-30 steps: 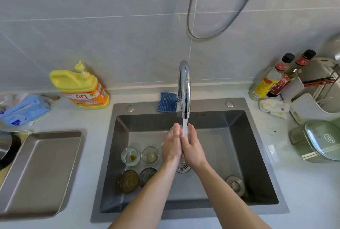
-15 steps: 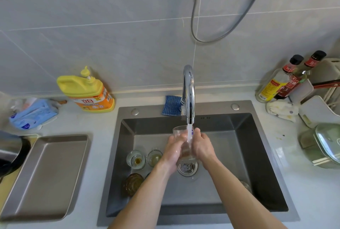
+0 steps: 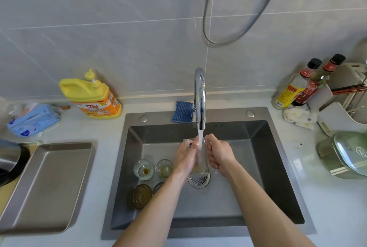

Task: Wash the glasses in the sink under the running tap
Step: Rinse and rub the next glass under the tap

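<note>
A clear tall glass (image 3: 199, 162) is held upright over the drain of the dark steel sink (image 3: 258, 167), under the stream from the chrome tap (image 3: 200, 99). My left hand (image 3: 185, 159) grips the glass from the left. My right hand (image 3: 219, 154) holds it from the right, fingers curled at its rim. Water runs into the glass. Two small clear glasses (image 3: 143, 169) (image 3: 164, 168) stand at the sink's left, with an amber glass (image 3: 140, 196) in front of them. Another glass (image 3: 157, 186) is partly hidden by my left forearm.
A yellow dish-soap bottle (image 3: 91, 96) and a blue packet (image 3: 32, 120) sit on the left counter, beside a metal tray (image 3: 47, 183). A blue cloth (image 3: 183, 111) lies behind the tap. Sauce bottles (image 3: 297, 86), a rag (image 3: 298, 117) and a lidded green pot (image 3: 345, 153) crowd the right counter.
Both hands have shifted on the glass under the stream, from flat palms pressed together to a curled hold with its rim showing. The view has moved slightly.
</note>
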A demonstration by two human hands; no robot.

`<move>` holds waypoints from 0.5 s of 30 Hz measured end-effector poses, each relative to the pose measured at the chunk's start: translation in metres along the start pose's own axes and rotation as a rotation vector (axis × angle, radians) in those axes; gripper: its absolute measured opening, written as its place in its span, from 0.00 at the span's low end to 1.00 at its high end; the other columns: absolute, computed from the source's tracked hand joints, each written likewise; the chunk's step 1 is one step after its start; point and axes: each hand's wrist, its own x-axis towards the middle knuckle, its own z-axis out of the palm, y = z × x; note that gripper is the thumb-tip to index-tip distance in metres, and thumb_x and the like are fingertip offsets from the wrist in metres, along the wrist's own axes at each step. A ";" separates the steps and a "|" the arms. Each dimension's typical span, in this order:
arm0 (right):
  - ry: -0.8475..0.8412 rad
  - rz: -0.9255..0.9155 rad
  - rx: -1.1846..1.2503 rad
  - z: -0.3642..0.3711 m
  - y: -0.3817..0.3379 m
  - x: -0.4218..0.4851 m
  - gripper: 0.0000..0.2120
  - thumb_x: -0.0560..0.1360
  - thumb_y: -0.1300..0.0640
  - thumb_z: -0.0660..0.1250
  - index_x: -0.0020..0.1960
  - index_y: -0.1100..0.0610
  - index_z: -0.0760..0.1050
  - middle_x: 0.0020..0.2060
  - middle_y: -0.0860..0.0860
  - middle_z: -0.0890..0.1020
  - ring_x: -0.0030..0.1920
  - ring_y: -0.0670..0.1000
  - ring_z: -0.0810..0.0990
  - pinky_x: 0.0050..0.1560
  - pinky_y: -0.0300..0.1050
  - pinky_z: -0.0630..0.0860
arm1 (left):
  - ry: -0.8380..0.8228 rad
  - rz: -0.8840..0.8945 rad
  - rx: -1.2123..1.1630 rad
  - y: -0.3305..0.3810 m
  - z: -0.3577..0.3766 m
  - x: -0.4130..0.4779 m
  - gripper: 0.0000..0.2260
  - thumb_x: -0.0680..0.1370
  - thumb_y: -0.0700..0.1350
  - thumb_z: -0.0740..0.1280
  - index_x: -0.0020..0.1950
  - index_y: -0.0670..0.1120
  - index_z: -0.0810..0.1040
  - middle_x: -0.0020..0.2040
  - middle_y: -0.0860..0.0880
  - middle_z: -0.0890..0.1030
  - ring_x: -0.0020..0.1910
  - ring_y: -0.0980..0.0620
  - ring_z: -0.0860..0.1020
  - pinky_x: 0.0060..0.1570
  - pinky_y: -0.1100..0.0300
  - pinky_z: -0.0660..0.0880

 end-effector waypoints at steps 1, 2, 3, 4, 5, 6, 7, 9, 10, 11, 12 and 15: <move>-0.069 0.045 0.063 -0.004 0.000 -0.001 0.18 0.77 0.52 0.65 0.31 0.53 0.67 0.24 0.49 0.62 0.22 0.49 0.55 0.24 0.40 0.53 | 0.007 0.019 0.001 -0.001 0.000 -0.002 0.32 0.71 0.78 0.60 0.54 0.52 0.82 0.53 0.46 0.85 0.54 0.47 0.84 0.58 0.44 0.81; -0.124 0.065 0.103 -0.007 0.003 -0.001 0.17 0.78 0.51 0.66 0.32 0.54 0.68 0.24 0.49 0.61 0.22 0.49 0.54 0.25 0.41 0.52 | 0.007 0.032 0.004 0.000 0.000 -0.004 0.33 0.70 0.80 0.59 0.53 0.53 0.82 0.53 0.48 0.84 0.55 0.48 0.83 0.58 0.46 0.79; -0.169 0.067 0.137 -0.007 0.005 -0.003 0.17 0.79 0.50 0.66 0.34 0.54 0.70 0.24 0.50 0.61 0.22 0.49 0.55 0.25 0.42 0.52 | 0.023 0.029 0.016 0.001 0.000 -0.004 0.34 0.69 0.80 0.58 0.53 0.54 0.81 0.53 0.50 0.84 0.56 0.49 0.82 0.57 0.48 0.77; -0.207 0.060 0.169 -0.006 0.009 -0.004 0.17 0.81 0.49 0.66 0.36 0.55 0.72 0.24 0.50 0.63 0.22 0.50 0.59 0.26 0.42 0.56 | 0.050 0.031 0.022 0.001 0.000 -0.003 0.34 0.69 0.80 0.56 0.53 0.53 0.80 0.51 0.52 0.84 0.55 0.50 0.81 0.57 0.49 0.76; -0.237 0.041 0.197 -0.004 0.011 -0.007 0.17 0.82 0.48 0.66 0.38 0.56 0.76 0.25 0.51 0.67 0.22 0.50 0.63 0.26 0.42 0.60 | 0.073 0.029 0.025 0.000 0.000 -0.001 0.35 0.69 0.80 0.54 0.52 0.53 0.80 0.48 0.52 0.84 0.52 0.50 0.82 0.57 0.49 0.75; -0.253 0.012 0.221 0.000 0.013 -0.010 0.16 0.83 0.49 0.65 0.42 0.57 0.79 0.26 0.52 0.73 0.23 0.50 0.67 0.27 0.43 0.62 | 0.074 0.025 0.029 -0.001 0.001 0.000 0.36 0.69 0.82 0.52 0.51 0.53 0.81 0.45 0.50 0.84 0.50 0.49 0.83 0.59 0.48 0.75; -0.250 -0.018 0.228 0.004 0.015 -0.013 0.14 0.83 0.50 0.64 0.46 0.59 0.81 0.28 0.53 0.77 0.23 0.50 0.68 0.26 0.43 0.61 | 0.077 0.007 0.027 -0.005 0.002 0.004 0.40 0.68 0.84 0.50 0.52 0.53 0.82 0.43 0.48 0.85 0.49 0.47 0.84 0.61 0.46 0.76; -0.170 -0.049 0.147 0.012 0.015 -0.018 0.12 0.81 0.54 0.62 0.43 0.58 0.78 0.26 0.53 0.74 0.21 0.50 0.64 0.26 0.43 0.55 | 0.106 -0.078 0.030 -0.012 0.003 0.009 0.48 0.66 0.86 0.47 0.59 0.51 0.82 0.51 0.46 0.87 0.55 0.44 0.84 0.65 0.46 0.73; -0.109 -0.053 0.070 0.015 0.014 -0.019 0.13 0.80 0.54 0.60 0.38 0.57 0.74 0.23 0.53 0.70 0.20 0.50 0.60 0.26 0.42 0.54 | 0.116 -0.098 0.046 -0.011 0.003 0.006 0.47 0.68 0.85 0.46 0.63 0.50 0.80 0.57 0.47 0.86 0.59 0.44 0.82 0.63 0.48 0.71; -0.062 -0.056 -0.005 0.017 0.012 -0.021 0.14 0.79 0.53 0.59 0.37 0.57 0.71 0.22 0.53 0.68 0.20 0.50 0.59 0.25 0.41 0.55 | 0.122 -0.096 0.061 -0.006 0.001 -0.001 0.44 0.73 0.81 0.47 0.66 0.49 0.78 0.60 0.48 0.84 0.62 0.44 0.81 0.60 0.51 0.69; -0.036 -0.059 -0.062 0.019 0.011 -0.023 0.17 0.80 0.50 0.58 0.37 0.58 0.71 0.21 0.53 0.68 0.19 0.50 0.60 0.24 0.40 0.58 | 0.124 -0.082 0.062 -0.004 0.001 -0.007 0.38 0.77 0.77 0.49 0.68 0.49 0.76 0.61 0.49 0.82 0.62 0.45 0.79 0.58 0.53 0.67; 0.032 -0.026 -0.107 0.022 0.012 -0.022 0.25 0.81 0.44 0.57 0.31 0.58 0.71 0.19 0.51 0.70 0.19 0.50 0.64 0.25 0.40 0.63 | 0.098 -0.037 0.055 -0.007 0.000 -0.012 0.21 0.85 0.64 0.53 0.60 0.49 0.73 0.49 0.55 0.79 0.49 0.56 0.78 0.50 0.60 0.70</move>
